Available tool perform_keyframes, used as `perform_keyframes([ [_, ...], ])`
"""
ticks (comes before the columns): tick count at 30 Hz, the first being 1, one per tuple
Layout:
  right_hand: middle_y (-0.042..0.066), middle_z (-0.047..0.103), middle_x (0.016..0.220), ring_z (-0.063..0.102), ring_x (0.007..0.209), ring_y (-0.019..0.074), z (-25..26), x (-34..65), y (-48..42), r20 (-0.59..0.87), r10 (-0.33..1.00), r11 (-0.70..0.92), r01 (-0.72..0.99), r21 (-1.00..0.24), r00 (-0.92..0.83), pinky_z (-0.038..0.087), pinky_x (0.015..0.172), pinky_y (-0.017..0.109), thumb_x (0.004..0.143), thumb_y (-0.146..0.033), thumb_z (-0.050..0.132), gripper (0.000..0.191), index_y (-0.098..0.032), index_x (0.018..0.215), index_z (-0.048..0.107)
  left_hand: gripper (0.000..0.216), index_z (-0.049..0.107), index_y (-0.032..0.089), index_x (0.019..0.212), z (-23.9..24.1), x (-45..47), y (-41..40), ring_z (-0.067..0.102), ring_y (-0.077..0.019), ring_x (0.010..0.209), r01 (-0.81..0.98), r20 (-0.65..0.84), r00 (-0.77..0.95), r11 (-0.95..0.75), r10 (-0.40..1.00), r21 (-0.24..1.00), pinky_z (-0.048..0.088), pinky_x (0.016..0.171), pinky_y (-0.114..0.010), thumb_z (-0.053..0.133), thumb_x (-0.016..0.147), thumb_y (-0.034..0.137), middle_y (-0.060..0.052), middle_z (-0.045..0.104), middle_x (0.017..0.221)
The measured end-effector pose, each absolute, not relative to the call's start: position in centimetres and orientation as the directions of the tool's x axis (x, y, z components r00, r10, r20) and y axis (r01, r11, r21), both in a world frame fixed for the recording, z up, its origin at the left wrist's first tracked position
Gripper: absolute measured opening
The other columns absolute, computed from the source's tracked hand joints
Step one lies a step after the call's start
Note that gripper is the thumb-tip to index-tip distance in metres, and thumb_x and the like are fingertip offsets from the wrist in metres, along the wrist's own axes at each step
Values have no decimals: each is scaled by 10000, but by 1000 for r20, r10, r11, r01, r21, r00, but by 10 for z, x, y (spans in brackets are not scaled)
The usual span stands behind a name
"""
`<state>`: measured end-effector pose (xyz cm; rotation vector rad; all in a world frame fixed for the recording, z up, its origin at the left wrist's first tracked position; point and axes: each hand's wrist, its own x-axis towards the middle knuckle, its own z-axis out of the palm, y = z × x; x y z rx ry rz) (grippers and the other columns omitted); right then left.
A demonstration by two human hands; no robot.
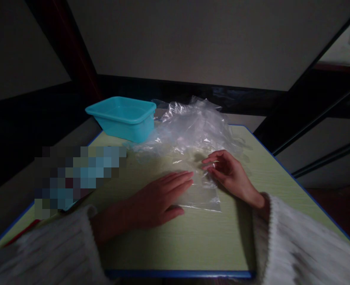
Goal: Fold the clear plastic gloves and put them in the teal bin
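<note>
A clear plastic bag [204, 200] lies flat on the table in front of me. My left hand [165, 198] rests palm down over its left part, fingers stretched out and holding nothing. At the bag's upper right, my right hand [231, 174] has curled fingers, with thumb and fingertips close together on the thin film. Dim light and the clear film make the exact grip hard to see. Just beyond both hands spreads a crumpled heap of clear plastic bags [198, 126].
A turquoise plastic basin [133, 128] stands at the table's back left. Left of my left hand is a blurred-out, pixelated item [86, 174]. The pale yellow table [177, 249] has a blue edge. Dark-trimmed panels [180, 43] rise behind it.
</note>
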<state>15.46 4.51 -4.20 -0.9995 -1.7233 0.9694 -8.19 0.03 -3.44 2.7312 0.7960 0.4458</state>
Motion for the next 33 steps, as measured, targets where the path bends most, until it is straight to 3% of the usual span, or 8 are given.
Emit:
perform_keyframes([
  [6,76,635,954,668,789,177,-43,154,45,306,911,369,213,-905,-278,541,692,315,748,-230,600,224,-201,924,464,616,323,26,1361,-31,-81,1,190,-226,1377,425,68,879,-839,473,338,184,1121,-364,510,873,352,-192,257,1469],
  [13,76,633,993,659,812,184,-45,155,46,279,926,339,238,-910,-254,541,691,334,744,-278,619,248,-213,922,459,676,291,115,1404,-32,-82,2,153,-249,1385,405,18,902,-858,432,317,147,1121,-410,460,878,505,-144,184,1496],
  [24,83,633,970,651,854,204,-48,159,50,244,946,297,272,-915,-212,541,738,376,756,-338,623,251,-215,898,457,631,306,137,1404,-31,-82,1,140,-279,1384,399,-9,910,-870,414,290,134,1114,-447,441,894,483,-144,188,1498],
  [33,62,630,951,634,909,192,-44,161,52,316,934,349,242,-905,-164,496,841,391,813,-357,572,188,-224,892,464,622,347,152,1387,-30,-82,0,164,-307,1375,393,11,909,-865,417,311,144,1103,-482,470,878,488,-162,215,1487],
])
